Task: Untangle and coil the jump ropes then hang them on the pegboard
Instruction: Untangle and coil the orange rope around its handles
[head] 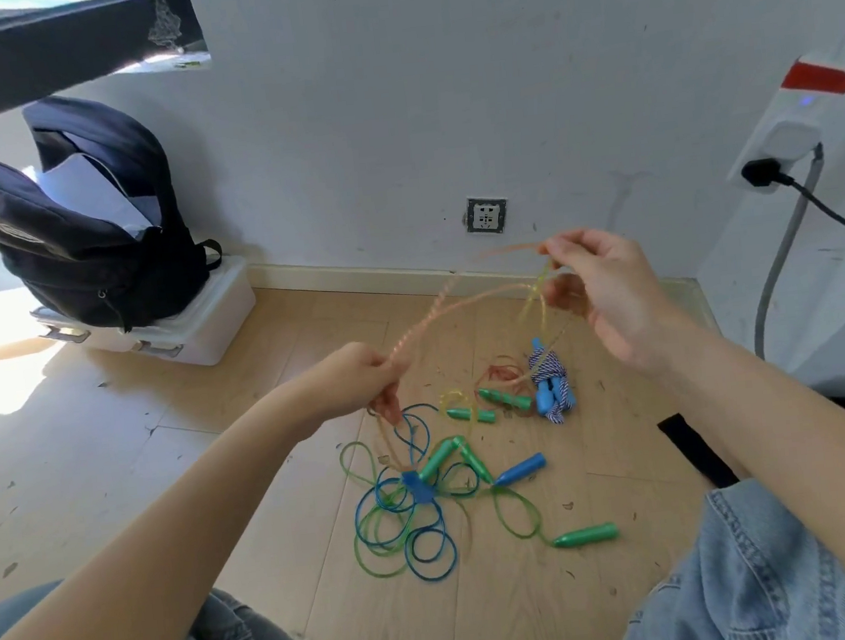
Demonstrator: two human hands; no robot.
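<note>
So I'm sitting on the floor holding the orange rope [465,302] stretched up between both hands, my left hand [359,380] curling tight around a twisted bit of it and my right hand [608,291] pinching the other end of the loop with thumb and fingertips, where a yellowish strand is also getting caught up. This stuff is looking like thin plastic cord, super light and floppy but kind of springy, so I'm guessing it's going to keep kinking back and sliding through my fingers unless I'm gripping near the handles. The rest of the pile is lying on the wood floor below: blue and green ropes [405,533] looping over each other, green handles [585,535] scattered around, a blue handle [522,469], and a braided blue-white rope [550,379] already bundled up. Container-wise, a black backpack [87,233] is sitting open on a white lidded bin [195,336], something white showing inside it. Not seeing the pegboard anywhere.
</note>
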